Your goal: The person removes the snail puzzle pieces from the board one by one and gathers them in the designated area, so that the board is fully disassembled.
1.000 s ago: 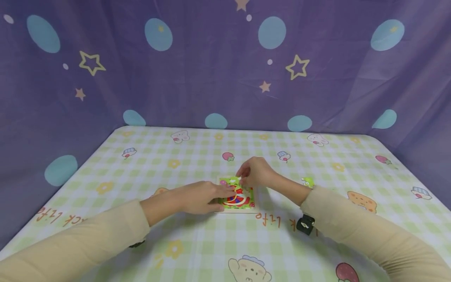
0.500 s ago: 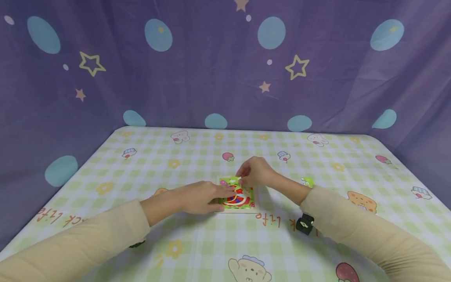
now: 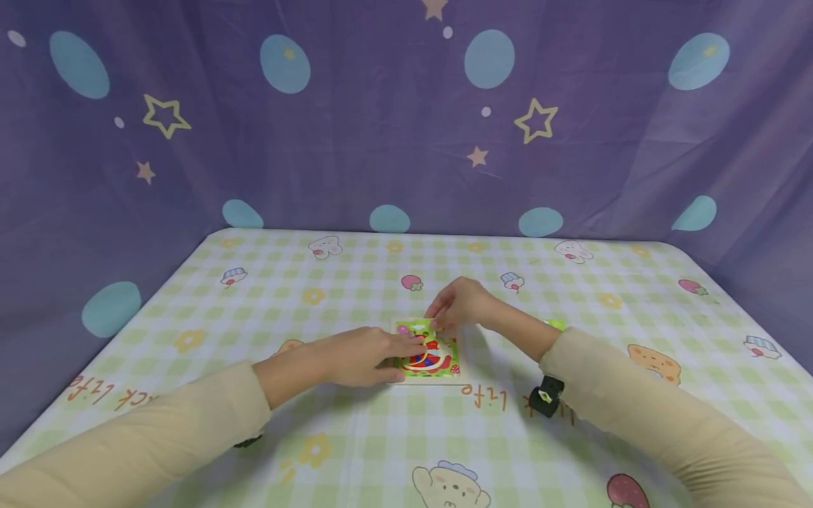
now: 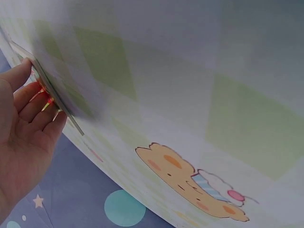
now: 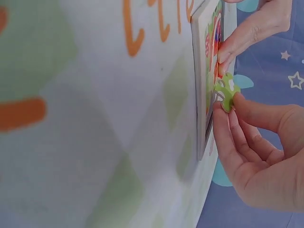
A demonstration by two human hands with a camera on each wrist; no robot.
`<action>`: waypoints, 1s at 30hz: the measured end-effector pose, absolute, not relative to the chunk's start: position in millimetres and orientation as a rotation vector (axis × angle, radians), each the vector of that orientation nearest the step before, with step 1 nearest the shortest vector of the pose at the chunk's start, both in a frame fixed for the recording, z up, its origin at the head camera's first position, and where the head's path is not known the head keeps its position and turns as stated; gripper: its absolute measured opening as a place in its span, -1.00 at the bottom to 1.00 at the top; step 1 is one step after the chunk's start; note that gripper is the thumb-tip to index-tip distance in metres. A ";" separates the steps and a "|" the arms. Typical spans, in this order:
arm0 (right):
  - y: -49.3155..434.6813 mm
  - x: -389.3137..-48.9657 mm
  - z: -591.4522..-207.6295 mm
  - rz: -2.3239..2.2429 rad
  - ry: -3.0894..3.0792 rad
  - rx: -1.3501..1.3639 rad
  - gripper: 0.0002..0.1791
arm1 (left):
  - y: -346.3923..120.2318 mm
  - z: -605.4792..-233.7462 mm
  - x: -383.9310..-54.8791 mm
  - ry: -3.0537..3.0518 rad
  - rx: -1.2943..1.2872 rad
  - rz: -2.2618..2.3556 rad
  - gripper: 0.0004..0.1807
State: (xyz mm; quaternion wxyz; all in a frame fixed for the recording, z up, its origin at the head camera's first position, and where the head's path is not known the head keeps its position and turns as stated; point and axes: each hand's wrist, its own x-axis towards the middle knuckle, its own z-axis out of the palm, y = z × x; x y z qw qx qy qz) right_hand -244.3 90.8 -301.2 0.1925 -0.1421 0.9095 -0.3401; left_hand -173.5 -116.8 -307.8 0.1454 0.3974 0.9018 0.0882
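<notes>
A square wooden puzzle board (image 3: 438, 374) with a bright red, blue and green picture lies on the tablecloth. My left hand (image 3: 368, 356) rests on its left part, fingers stretched over the picture and thumb at the near left corner. In the left wrist view, the board (image 4: 52, 90) shows edge-on under the thumb and fingertips. My right hand (image 3: 466, 303) is at the board's far right part. Its thumb and fingers pinch a small green puzzle piece with white patches (image 5: 229, 92), tilted against the board's face in the right wrist view.
Another green piece (image 3: 555, 324) lies on the table, partly covered by the right forearm. The checked tablecloth (image 3: 356, 275) carries printed bears, flowers and strawberries. A purple curtain (image 3: 394, 141) hangs behind the table. A dark wrist device (image 3: 546, 396) sits under the right cuff.
My right hand and forearm have shifted slightly, and the pinched piece has turned a little at the board. The sleeve covers more of the other green piece. My left hand stays put.
</notes>
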 end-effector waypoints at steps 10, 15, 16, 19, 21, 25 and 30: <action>91.4 -248.7 -307.5 -1.085 2.445 -0.289 -0.81 | -115.3 -307.5 -173.6 2.594 1.168 0.254 -0.45; 90.9 -247.8 -308.0 -1.103 2.445 -0.273 -0.81 | -114.9 -306.8 -173.3 2.593 1.166 0.249 -0.45; 90.9 -247.4 -307.8 -1.105 2.445 -0.273 -0.81 | -114.9 -306.7 -173.3 2.590 1.161 0.250 -0.45; 91.1 -247.2 -307.8 -1.112 2.440 -0.274 -0.81 | -114.7 -306.1 -173.0 2.590 1.155 0.251 -0.44; 91.2 -247.3 -307.5 -1.120 2.434 -0.268 -0.81 | -114.6 -305.9 -173.0 2.592 1.147 0.250 -0.44; 92.3 -247.8 -306.7 -1.148 2.426 -0.257 -0.81 | -114.1 -305.7 -173.0 2.598 1.140 0.250 -0.44; 96.2 -248.7 -306.3 -1.176 2.427 -0.302 -0.78 | -114.3 -306.9 -172.6 2.597 1.142 0.248 -0.45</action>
